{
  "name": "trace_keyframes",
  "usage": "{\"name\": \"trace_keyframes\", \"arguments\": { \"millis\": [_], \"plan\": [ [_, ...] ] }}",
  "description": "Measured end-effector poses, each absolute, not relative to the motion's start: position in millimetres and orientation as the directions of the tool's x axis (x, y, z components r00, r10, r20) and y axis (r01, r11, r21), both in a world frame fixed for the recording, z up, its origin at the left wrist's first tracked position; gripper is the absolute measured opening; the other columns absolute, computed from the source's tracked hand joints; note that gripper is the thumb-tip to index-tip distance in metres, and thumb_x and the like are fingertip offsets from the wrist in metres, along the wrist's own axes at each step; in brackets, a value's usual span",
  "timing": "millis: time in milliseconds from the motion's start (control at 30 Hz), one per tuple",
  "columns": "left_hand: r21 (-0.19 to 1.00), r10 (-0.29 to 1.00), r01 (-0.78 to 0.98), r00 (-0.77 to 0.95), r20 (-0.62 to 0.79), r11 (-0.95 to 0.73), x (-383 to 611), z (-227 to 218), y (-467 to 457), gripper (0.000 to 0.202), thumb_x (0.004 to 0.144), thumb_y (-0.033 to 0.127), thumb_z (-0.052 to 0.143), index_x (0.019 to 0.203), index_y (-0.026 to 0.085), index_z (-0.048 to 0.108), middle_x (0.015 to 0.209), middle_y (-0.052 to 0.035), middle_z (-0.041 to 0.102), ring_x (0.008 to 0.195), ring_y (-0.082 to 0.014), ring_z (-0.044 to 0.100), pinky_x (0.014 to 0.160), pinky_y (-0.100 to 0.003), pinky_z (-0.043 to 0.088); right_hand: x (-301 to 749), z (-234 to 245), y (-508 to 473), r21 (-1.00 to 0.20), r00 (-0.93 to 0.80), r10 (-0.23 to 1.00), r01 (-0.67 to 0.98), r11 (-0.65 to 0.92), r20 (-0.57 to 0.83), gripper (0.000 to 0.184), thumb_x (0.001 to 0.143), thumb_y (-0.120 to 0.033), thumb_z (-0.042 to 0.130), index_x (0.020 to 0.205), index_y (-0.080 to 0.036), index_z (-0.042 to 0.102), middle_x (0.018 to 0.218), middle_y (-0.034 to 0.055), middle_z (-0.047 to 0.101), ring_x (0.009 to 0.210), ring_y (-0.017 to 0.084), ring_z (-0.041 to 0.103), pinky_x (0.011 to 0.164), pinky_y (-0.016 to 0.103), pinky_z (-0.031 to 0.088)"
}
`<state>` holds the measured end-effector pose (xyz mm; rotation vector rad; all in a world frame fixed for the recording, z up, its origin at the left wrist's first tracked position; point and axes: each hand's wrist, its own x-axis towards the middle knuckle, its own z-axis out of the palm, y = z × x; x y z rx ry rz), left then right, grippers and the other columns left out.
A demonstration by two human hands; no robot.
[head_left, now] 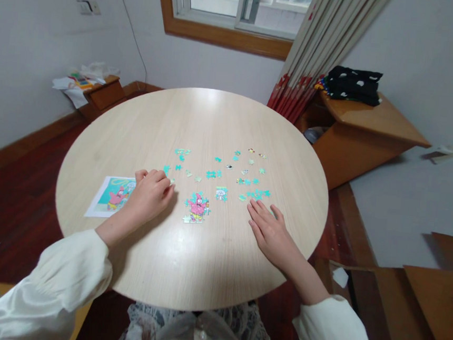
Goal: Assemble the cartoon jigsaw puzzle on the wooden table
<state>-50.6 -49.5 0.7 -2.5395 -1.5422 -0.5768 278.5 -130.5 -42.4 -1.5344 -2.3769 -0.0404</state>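
Observation:
My left hand point(151, 194) hovers at the left of the scattered pieces, its fingers curled in; whatever is in them, if anything, is hidden. Beneath it lies a printed reference picture point(107, 196), partly covered by the hand. Flat on the table, my right hand point(267, 227) has its fingers stretched out, with the tips beside a cluster of turquoise puzzle pieces point(258, 194). Between the hands sits a joined section of jigsaw puzzle point(198, 208) showing a pink starfish figure. A smaller joined block point(221, 193) with a pale face lies to its right.
Several loose turquoise, pale green and yellowish pieces point(211, 174) spread across the middle of the round wooden table point(186, 262). Beyond it stand a window, a curtain point(321, 35) and a wooden cabinet point(360, 129) bearing a black cloth point(355, 86).

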Motion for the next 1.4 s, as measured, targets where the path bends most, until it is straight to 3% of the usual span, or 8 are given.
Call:
{"name": "trace_keyframes", "arguments": {
  "millis": [167, 333, 600, 767, 900, 1167, 1400],
  "plan": [
    [0.170, 0.815, 0.826, 0.458, 0.354, -0.538, -30, 9, -57, 0.037, 0.094, 0.029, 0.037, 0.061, 0.020, 0.049, 0.072, -0.0051, 0.057, 0.075, -0.0209, 0.051, 0.080, -0.042, 0.033, 281, -39, -128, -0.162, -0.388, 0.872, 0.880, 0.447, 0.299, 0.045, 0.100, -0.023, 0.032, 0.142, -0.018, 0.048, 0.140, 0.0152, 0.056, 0.133, 0.025, 0.050, 0.108, 0.055, 0.035],
    [0.196, 0.796, 0.781, 0.532, 0.290, -0.593, -13, 8, -67, 0.030, 0.095, 0.026, 0.038, 0.073, 0.019, 0.056, 0.083, -0.0063, 0.063, 0.084, -0.0217, 0.055, 0.084, -0.042, 0.033, 291, -30, -125, -0.172, -0.369, 0.861, 0.878, 0.446, 0.351, 0.041, 0.099, -0.022, 0.036, 0.133, -0.019, 0.058, 0.131, 0.0145, 0.063, 0.123, 0.025, 0.057, 0.101, 0.050, 0.040],
    [0.267, 0.751, 0.703, 0.602, 0.270, -0.659, 13, 3, -67, 0.025, 0.093, 0.018, 0.039, 0.090, 0.018, 0.063, 0.101, -0.0086, 0.069, 0.095, -0.0225, 0.061, 0.096, -0.046, 0.030, 275, 0, -54, -0.217, -0.406, 0.898, 0.874, 0.435, 0.167, 0.027, 0.095, -0.019, 0.046, 0.103, -0.017, 0.072, 0.108, 0.0122, 0.070, 0.102, 0.024, 0.063, 0.089, 0.039, 0.045],
    [0.387, 0.818, 0.724, 0.456, 0.352, -0.570, 10, -3, -52, 0.025, 0.092, 0.018, 0.037, 0.086, 0.018, 0.062, 0.093, -0.0068, 0.071, 0.092, -0.0221, 0.063, 0.095, -0.046, 0.033, 260, 6, -20, -0.196, -0.375, 0.923, 0.902, 0.384, 0.082, 0.015, 0.091, -0.020, 0.058, 0.092, -0.014, 0.072, 0.101, 0.0133, 0.069, 0.097, 0.024, 0.063, 0.085, 0.035, 0.045],
    [0.485, 0.859, 0.725, 0.305, 0.412, -0.490, 1, -7, -46, 0.023, 0.090, 0.023, 0.040, 0.083, 0.019, 0.061, 0.090, -0.0063, 0.071, 0.092, -0.0223, 0.063, 0.094, -0.045, 0.036, 261, 1, -17, -0.238, -0.322, 0.942, 0.911, 0.336, 0.098, 0.015, 0.090, -0.019, 0.060, 0.094, -0.015, 0.073, 0.102, 0.0121, 0.069, 0.098, 0.023, 0.063, 0.086, 0.036, 0.044],
    [0.546, 0.879, 0.699, 0.278, 0.386, -0.461, 0, -12, -46, 0.021, 0.087, 0.022, 0.042, 0.079, 0.020, 0.061, 0.084, -0.0039, 0.071, 0.088, -0.0217, 0.064, 0.091, -0.043, 0.037, 269, -8, -16, -0.281, -0.324, 0.934, 0.892, 0.355, 0.151, 0.016, 0.091, -0.021, 0.057, 0.096, -0.017, 0.073, 0.103, 0.0109, 0.069, 0.101, 0.024, 0.060, 0.086, 0.038, 0.036],
    [0.560, 0.886, 0.698, 0.255, 0.386, -0.445, -2, -10, -45, 0.020, 0.087, 0.020, 0.044, 0.079, 0.020, 0.063, 0.085, -0.0040, 0.071, 0.088, -0.0213, 0.064, 0.091, -0.041, 0.038, 289, -1, -14, -0.269, -0.248, 0.963, 0.926, 0.267, 0.101, 0.016, 0.090, -0.020, 0.058, 0.095, -0.017, 0.073, 0.105, 0.0124, 0.069, 0.104, 0.027, 0.059, 0.089, 0.041, 0.034]
  ]
}}
